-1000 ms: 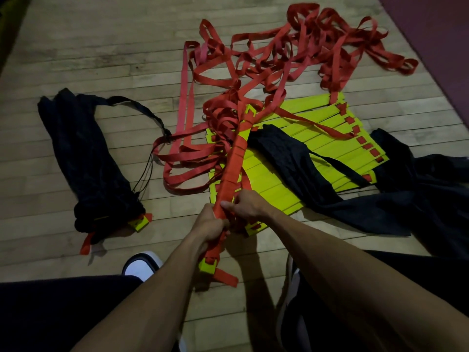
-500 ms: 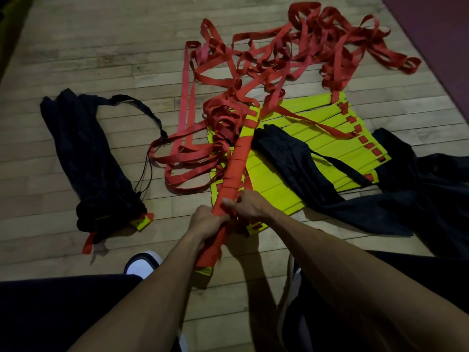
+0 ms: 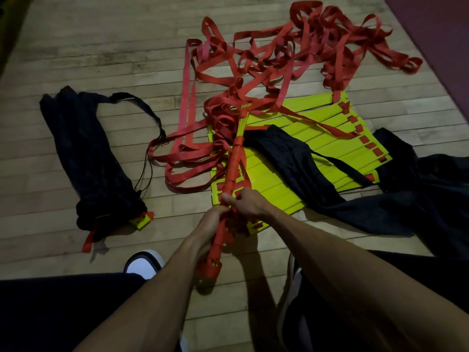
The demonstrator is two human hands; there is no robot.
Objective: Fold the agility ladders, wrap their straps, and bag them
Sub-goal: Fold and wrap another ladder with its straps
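A stacked bundle of yellow rungs wrapped in red strap (image 3: 232, 171) stands tilted over the floor, its lower end near my knees. My left hand (image 3: 212, 221) grips the bundle's middle. My right hand (image 3: 247, 201) holds it just above, thumb pressed on the red wrap. Behind it, a second ladder's yellow rungs (image 3: 317, 153) lie fanned flat on the floor. Loose red straps (image 3: 279, 52) tangle across the floor beyond. An empty black bag (image 3: 342, 189) lies across the flat rungs.
At the left lies a filled black bag (image 3: 83, 158) with a drawstring, a yellow rung end and red strap poking out of its mouth. A white shoe toe (image 3: 143, 262) shows near my left knee. The floor is wooden planks; a dark red mat (image 3: 436, 31) borders the right.
The wrapped bundle has been turned and tipped more upright, its lower end swinging toward me. Both hands keep their grip at its middle.
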